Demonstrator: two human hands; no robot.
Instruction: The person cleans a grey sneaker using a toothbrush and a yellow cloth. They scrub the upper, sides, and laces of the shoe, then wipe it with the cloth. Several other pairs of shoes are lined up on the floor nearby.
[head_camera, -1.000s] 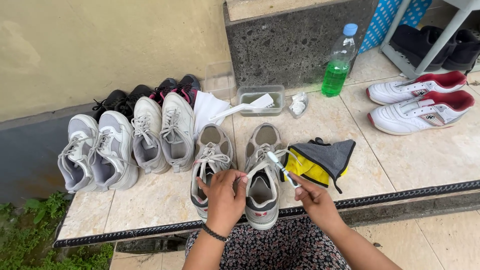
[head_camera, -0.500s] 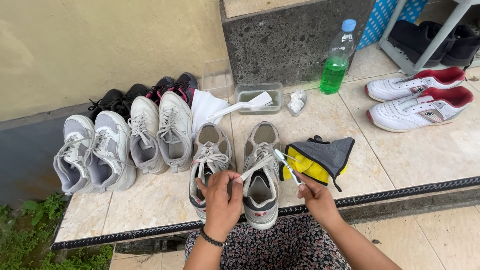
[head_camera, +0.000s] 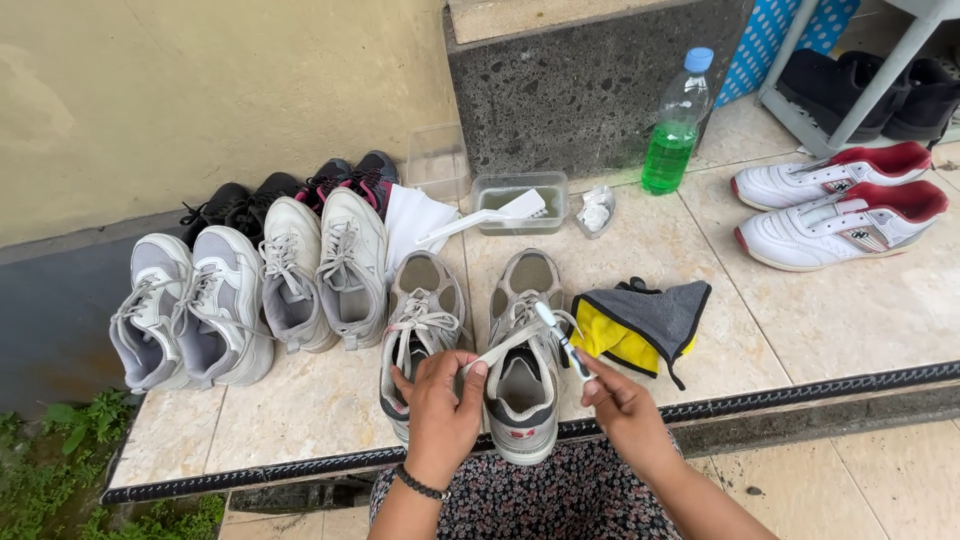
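My left hand (head_camera: 440, 410) pinches a flat pale shoelace (head_camera: 515, 337) that stretches up and to the right. My right hand (head_camera: 620, 405) holds a small white toothbrush (head_camera: 556, 330), its head touching the lace's far end. Both hands hover over a pair of grey-beige sneakers: the left sneaker (head_camera: 420, 325) is laced, the right sneaker (head_camera: 525, 380) lies under the lace with its tongue open. A black bracelet sits on my left wrist.
A grey and yellow cloth (head_camera: 645, 320) lies right of the sneakers. Behind are a clear tub with a white brush (head_camera: 520, 200), a bottle of green liquid (head_camera: 675, 130), and white-red shoes (head_camera: 850, 220). More sneakers (head_camera: 250, 290) line the left. The tiled step (head_camera: 850, 330) ends at a dark edge.
The lace has been pulled tauter and higher between my hands, and the toothbrush has shifted along it. The view moved slightly closer.
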